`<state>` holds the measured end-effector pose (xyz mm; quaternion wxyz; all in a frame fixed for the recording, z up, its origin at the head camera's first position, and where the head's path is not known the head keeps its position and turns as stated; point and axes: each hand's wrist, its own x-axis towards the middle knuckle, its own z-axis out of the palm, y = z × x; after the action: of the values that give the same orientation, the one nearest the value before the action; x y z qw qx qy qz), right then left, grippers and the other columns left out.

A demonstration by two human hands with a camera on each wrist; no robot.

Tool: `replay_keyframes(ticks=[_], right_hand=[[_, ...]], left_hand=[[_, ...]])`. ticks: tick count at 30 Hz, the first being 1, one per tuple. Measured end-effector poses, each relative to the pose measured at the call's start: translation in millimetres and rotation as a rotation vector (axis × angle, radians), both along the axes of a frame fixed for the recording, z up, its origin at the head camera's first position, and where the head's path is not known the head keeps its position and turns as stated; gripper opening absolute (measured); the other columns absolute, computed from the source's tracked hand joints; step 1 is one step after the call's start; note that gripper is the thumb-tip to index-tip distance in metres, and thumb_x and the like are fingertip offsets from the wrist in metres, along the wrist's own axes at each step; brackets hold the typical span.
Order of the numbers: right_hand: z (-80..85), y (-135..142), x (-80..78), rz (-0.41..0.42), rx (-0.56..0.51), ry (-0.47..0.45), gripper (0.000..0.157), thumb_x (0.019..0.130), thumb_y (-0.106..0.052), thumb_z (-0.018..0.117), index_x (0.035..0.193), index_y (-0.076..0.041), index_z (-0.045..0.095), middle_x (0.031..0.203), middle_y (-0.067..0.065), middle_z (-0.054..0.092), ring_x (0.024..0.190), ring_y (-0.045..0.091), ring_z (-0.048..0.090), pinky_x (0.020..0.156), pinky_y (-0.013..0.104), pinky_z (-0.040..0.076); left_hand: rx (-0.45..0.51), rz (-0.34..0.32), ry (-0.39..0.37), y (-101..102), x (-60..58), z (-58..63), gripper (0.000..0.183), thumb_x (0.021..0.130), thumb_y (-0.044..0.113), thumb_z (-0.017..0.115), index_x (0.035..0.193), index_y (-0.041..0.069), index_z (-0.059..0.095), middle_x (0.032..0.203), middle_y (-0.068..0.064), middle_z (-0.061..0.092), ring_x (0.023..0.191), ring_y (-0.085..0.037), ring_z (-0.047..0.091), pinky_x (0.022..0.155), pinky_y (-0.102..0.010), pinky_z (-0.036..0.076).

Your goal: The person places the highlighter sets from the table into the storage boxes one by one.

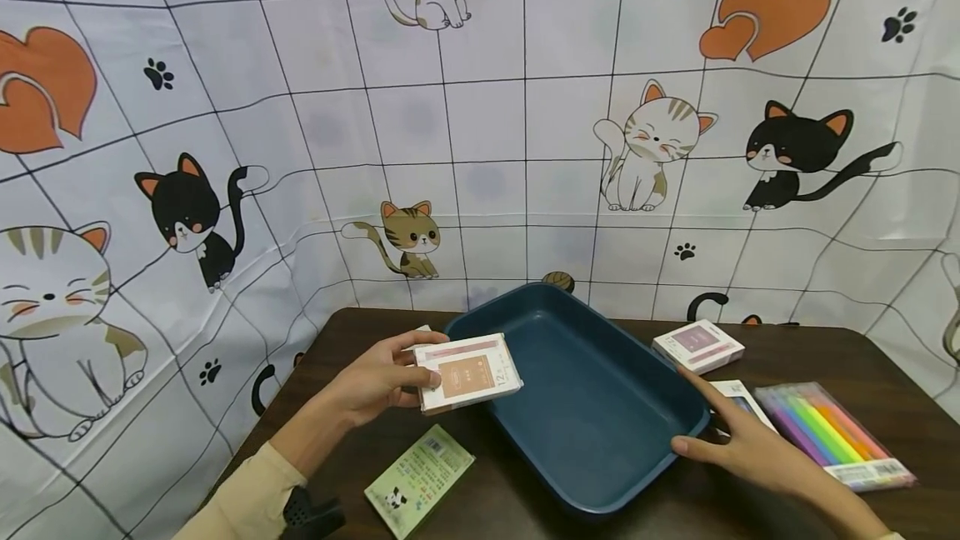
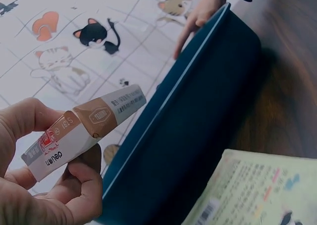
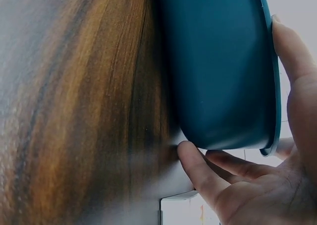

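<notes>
My left hand (image 1: 386,377) grips a small flat white-and-tan box (image 1: 468,373), holding it up at the left rim of a deep blue plastic tray (image 1: 540,473). The left wrist view shows the box end-on, with "deli" printed on its white side. At the tray's right corner, my right hand (image 1: 738,436) is spread with its fingers fairly straight, touching the rim and outer wall. In the right wrist view, the thumb is by the rim and the fingertips (image 3: 188,150) are low by the wall. Nothing lies inside the tray.
A green packet (image 1: 420,477) lies left of the tray on the dark wooden table (image 1: 300,432). To the right are a white box with a purple panel (image 1: 699,346), a partly hidden white pack (image 1: 742,398) and a clear pack of coloured pens (image 1: 832,432). A cat-patterned curtain (image 1: 487,123) hangs behind.
</notes>
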<state>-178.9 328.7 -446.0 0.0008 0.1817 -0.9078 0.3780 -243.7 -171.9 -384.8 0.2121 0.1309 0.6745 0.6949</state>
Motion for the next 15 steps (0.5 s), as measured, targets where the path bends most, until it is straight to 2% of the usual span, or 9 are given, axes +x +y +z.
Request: replay_keyframes(ticks=[4, 15], right_hand=[[0.0, -0.8, 0.3, 0.011, 0.001, 0.011, 0.093, 0.094, -0.026, 0.076, 0.164, -0.015, 0.017, 0.157, 0.028, 0.031, 0.133, 0.051, 0.039, 0.095, 0.071, 0.041], [0.1, -0.1, 1.0, -0.003, 0.009, 0.018, 0.092, 0.094, -0.03, 0.075, 0.164, -0.015, 0.017, 0.157, 0.028, 0.031, 0.133, 0.053, 0.037, 0.094, 0.075, 0.038]], left_hand=[[0.001, -0.021, 0.0, 11.0, -4.4, -0.8, 0.064, 0.088, 0.0, 0.076, 0.146, 0.006, 0.05, 0.13, -0.026, 0.05, 0.106, -0.037, 0.064, 0.083, -0.048, 0.058], [-0.01, -0.084, 0.016, 42.8, -19.2, 4.7, 0.067, 0.088, 0.002, 0.077, 0.148, 0.003, 0.047, 0.126, -0.025, 0.052, 0.103, -0.034, 0.067, 0.084, -0.047, 0.059]])
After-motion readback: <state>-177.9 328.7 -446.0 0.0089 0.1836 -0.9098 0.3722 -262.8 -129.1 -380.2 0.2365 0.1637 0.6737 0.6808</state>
